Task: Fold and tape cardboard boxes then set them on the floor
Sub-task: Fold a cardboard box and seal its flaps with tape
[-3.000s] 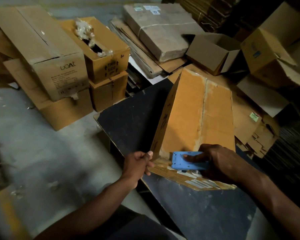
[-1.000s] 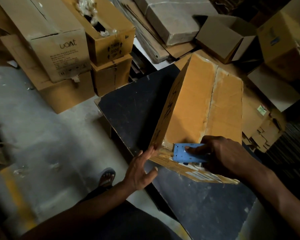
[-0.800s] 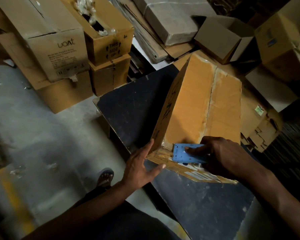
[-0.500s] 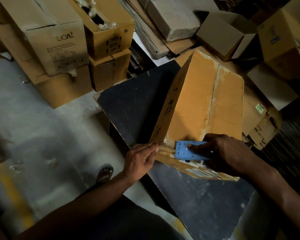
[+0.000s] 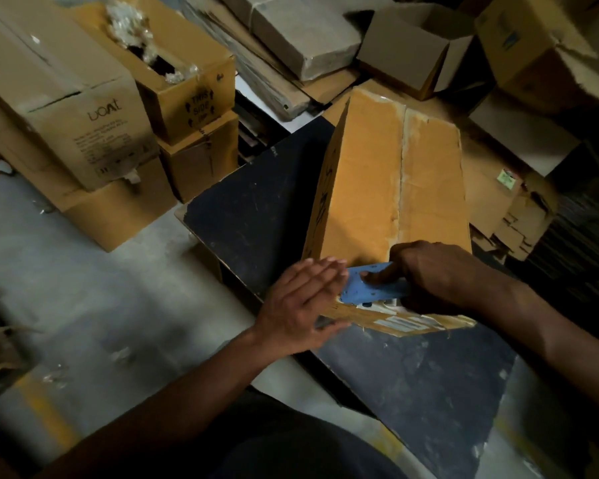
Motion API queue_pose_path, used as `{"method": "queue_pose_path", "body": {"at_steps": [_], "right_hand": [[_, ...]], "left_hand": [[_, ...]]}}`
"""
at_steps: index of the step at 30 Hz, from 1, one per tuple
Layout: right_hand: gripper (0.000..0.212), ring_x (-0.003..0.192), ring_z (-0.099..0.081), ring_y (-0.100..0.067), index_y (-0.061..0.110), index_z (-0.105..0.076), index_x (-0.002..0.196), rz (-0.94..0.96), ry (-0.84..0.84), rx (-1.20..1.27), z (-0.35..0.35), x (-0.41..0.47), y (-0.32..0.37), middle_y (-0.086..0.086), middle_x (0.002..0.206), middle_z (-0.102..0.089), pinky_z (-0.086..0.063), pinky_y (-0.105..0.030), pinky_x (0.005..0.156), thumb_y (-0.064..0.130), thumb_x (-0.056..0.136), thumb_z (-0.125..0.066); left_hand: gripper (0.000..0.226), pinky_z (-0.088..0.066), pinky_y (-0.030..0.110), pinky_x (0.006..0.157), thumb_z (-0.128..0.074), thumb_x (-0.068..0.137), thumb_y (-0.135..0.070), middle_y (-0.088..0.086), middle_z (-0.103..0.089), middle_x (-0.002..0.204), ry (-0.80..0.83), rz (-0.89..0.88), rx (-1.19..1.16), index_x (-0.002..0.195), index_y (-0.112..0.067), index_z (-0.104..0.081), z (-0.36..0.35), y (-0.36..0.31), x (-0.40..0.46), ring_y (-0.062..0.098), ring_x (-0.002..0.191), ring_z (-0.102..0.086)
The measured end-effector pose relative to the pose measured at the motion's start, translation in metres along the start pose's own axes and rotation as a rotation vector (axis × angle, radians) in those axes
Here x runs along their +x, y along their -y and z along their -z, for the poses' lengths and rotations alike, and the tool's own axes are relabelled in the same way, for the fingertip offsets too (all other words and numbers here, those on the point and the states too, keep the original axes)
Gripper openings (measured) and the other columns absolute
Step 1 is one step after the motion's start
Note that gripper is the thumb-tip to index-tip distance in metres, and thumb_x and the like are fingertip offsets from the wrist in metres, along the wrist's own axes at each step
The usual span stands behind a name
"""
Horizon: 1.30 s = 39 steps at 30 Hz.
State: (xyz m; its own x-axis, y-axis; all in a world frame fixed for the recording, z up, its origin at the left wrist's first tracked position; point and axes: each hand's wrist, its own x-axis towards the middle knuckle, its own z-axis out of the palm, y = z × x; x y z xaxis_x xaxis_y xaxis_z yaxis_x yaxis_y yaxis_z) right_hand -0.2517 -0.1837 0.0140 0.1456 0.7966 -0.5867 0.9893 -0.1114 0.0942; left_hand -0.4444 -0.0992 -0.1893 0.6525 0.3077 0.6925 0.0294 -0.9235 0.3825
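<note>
Cardboard box [image 5: 391,188] stood on dark tabletop [image 5: 256,202], left hand [image 5: 301,302] flat (fingers straight) against its near corner, right hand [image 5: 433,274] gripped blue tape dispenser [image 5: 370,288].

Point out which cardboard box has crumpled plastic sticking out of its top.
The box marked THIS SIDE UP, stacked at upper left beside the boAt box. Clear plastic wrap bulges from its open top; the others show none.

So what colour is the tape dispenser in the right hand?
Blue tape dispenser, clearest in the head view.
</note>
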Motion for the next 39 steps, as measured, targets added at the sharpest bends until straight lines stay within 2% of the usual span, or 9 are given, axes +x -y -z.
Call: {"method": "queue_pose_path", "body": {"at_steps": [4,6,10,15,21,28,32,36,39], "right_hand": [[0.070,0.115,-0.059,-0.020,0.056,-0.043,0.147,-0.010,0.032,0.014,-0.001,-0.007,0.000,0.008,0.128,-0.054,-0.047,-0.033,0.080,0.026,0.090,-0.070],[0.072,0.117,-0.057,-0.019,0.052,-0.042,0.149,-0.003,0.048,0.024,-0.004,-0.009,-0.002,0.007,0.129,-0.053,-0.043,-0.030,0.078,0.026,0.090,-0.072],[0.071,0.116,-0.058,-0.022,0.049,-0.046,0.148,-0.068,0.092,0.055,-0.016,-0.023,-0.018,0.004,0.128,-0.053,-0.050,-0.035,0.082,0.025,0.088,-0.075],[0.074,0.119,-0.054,-0.015,0.046,-0.041,0.152,-0.124,0.155,-0.035,-0.029,-0.065,-0.049,0.007,0.134,-0.054,-0.036,-0.021,0.069,0.024,0.090,-0.075],[0.076,0.125,-0.051,-0.017,0.046,-0.038,0.153,-0.107,0.130,-0.020,-0.040,-0.071,-0.056,0.006,0.139,-0.052,-0.051,-0.031,0.089,0.023,0.091,-0.075],[0.072,0.114,-0.060,-0.017,0.051,-0.044,0.148,-0.147,0.192,-0.055,-0.054,-0.094,-0.092,0.008,0.133,-0.059,-0.053,-0.033,0.094,0.021,0.090,-0.073],[0.064,0.114,-0.062,-0.019,0.047,-0.053,0.144,-0.126,0.169,-0.044,-0.052,-0.090,-0.100,0.007,0.134,-0.061,-0.051,-0.030,0.092,0.016,0.091,-0.072],[0.046,0.114,-0.065,-0.022,0.040,-0.060,0.139,-0.138,0.125,0.031,-0.052,-0.082,-0.106,0.003,0.134,-0.064,-0.054,-0.035,0.093,0.031,0.096,-0.070],[0.052,0.113,-0.064,-0.018,0.047,-0.058,0.138,-0.145,0.104,0.008,-0.056,-0.087,-0.106,0.009,0.135,-0.063,-0.054,-0.033,0.092,0.026,0.093,-0.072]], "left_hand": [[0.041,-0.049,0.047,0.110,-0.067,0.096,-0.007,0.011,-0.063,0.143,-0.037,-0.158,0.147,0.136,-0.002,-0.065,-0.025,0.014,0.002,0.021,0.135,-0.059],[0.044,-0.051,0.050,0.107,-0.063,0.091,0.005,0.010,-0.064,0.141,-0.061,-0.180,0.156,0.134,-0.001,-0.066,-0.025,0.020,0.001,0.020,0.135,-0.059],[0.054,-0.047,0.053,0.110,-0.071,0.083,0.008,0.010,-0.062,0.144,-0.027,-0.199,0.189,0.135,-0.004,-0.067,-0.024,0.019,-0.005,0.022,0.138,-0.056],[0.057,-0.044,0.058,0.111,-0.069,0.080,0.009,0.009,-0.059,0.147,0.022,-0.225,0.243,0.136,-0.005,-0.067,-0.024,0.023,-0.003,0.022,0.139,-0.054],[0.039,-0.046,0.058,0.104,-0.065,0.098,-0.007,0.007,-0.061,0.146,0.025,-0.262,0.333,0.137,-0.009,-0.066,-0.022,0.026,-0.001,0.019,0.137,-0.056],[0.035,-0.046,0.056,0.101,-0.072,0.096,-0.018,0.006,-0.066,0.139,0.008,-0.243,0.364,0.130,-0.009,-0.072,-0.016,0.016,0.001,0.019,0.134,-0.059],[0.055,-0.040,0.058,0.108,-0.070,0.089,-0.048,0.008,-0.069,0.134,0.130,-0.096,0.328,0.125,-0.007,-0.074,-0.005,-0.009,0.014,0.022,0.131,-0.061],[0.076,-0.031,0.057,0.117,-0.056,0.087,-0.069,0.013,-0.066,0.135,0.368,0.065,0.344,0.132,-0.008,-0.068,-0.010,-0.059,0.035,0.029,0.129,-0.059],[0.087,-0.030,0.059,0.119,-0.047,0.086,-0.077,0.015,-0.059,0.143,0.489,0.135,0.330,0.137,-0.008,-0.063,-0.038,-0.105,0.046,0.032,0.135,-0.052]]}}
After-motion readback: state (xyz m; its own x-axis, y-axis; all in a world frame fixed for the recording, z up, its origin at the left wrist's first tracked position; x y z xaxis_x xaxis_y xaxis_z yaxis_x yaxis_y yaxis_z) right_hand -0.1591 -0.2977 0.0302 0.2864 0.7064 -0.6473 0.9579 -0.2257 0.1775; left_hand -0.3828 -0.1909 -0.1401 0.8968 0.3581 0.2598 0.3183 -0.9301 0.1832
